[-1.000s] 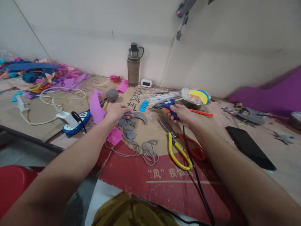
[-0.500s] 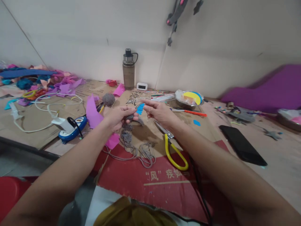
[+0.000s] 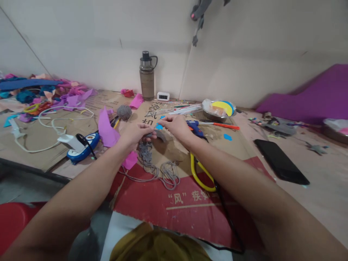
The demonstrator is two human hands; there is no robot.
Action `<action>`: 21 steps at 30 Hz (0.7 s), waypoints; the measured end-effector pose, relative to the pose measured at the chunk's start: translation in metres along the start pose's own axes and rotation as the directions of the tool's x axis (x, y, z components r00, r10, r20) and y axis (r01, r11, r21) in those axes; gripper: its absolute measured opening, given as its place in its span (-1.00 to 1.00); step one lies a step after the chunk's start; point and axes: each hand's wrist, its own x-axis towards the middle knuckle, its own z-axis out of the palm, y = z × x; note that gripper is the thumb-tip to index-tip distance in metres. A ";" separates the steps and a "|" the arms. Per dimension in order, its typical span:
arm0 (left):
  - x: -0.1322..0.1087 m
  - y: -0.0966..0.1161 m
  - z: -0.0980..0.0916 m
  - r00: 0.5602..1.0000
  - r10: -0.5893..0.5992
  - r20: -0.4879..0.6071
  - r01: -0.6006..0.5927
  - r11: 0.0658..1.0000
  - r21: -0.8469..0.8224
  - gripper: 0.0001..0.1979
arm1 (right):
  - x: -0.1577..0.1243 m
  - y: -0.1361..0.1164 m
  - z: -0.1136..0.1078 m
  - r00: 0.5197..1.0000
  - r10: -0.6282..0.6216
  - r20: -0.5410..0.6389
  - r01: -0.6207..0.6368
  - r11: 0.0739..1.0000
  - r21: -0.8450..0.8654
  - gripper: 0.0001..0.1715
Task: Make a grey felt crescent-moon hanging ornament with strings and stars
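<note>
My left hand [image 3: 140, 132] is closed, thumb against fingers, pinching the near side of a small blue felt cutout [image 3: 159, 126]. A bit of grey shows under its fingers; I cannot make out what it is. My right hand [image 3: 176, 127] is closed too, with its fingertips at the far side of the cutout. Just below the hands lies a curved grey felt piece [image 3: 161, 136]. Grey yarn [image 3: 170, 175] is looped on the cardboard nearer to me. Yellow-handled scissors [image 3: 202, 177] lie partly hidden beneath my right forearm.
A blue glue gun [image 3: 194, 127] lies beyond my right wrist, its cord trailing toward me. A bottle [image 3: 147, 78] and small white clock [image 3: 163, 96] stand by the wall. A phone [image 3: 281, 161] lies right. A blue power strip [image 3: 83, 148] and felt scraps [image 3: 29, 90] are left.
My right hand has shifted slightly left, closer to my left hand. Less of the blue felt shows between them, and the glue gun has come into view beyond my right wrist.
</note>
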 end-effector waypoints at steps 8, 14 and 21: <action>0.003 -0.003 -0.005 0.952 0.280 -0.123 -0.156 0.790 0.593 -0.84 | 0.012 0.008 0.004 0.996 -0.082 0.043 0.092 0.945 -0.313 -0.85; 0.001 -0.003 0.001 0.943 0.303 -0.139 -0.153 0.763 0.628 -0.91 | 0.014 0.012 0.009 0.992 -0.064 0.107 0.107 0.876 -0.471 -0.85; 0.000 -0.006 0.004 0.939 0.317 -0.130 -0.151 0.724 0.673 -0.92 | 0.022 0.023 0.014 0.987 -0.084 0.135 0.144 0.833 -0.534 -0.83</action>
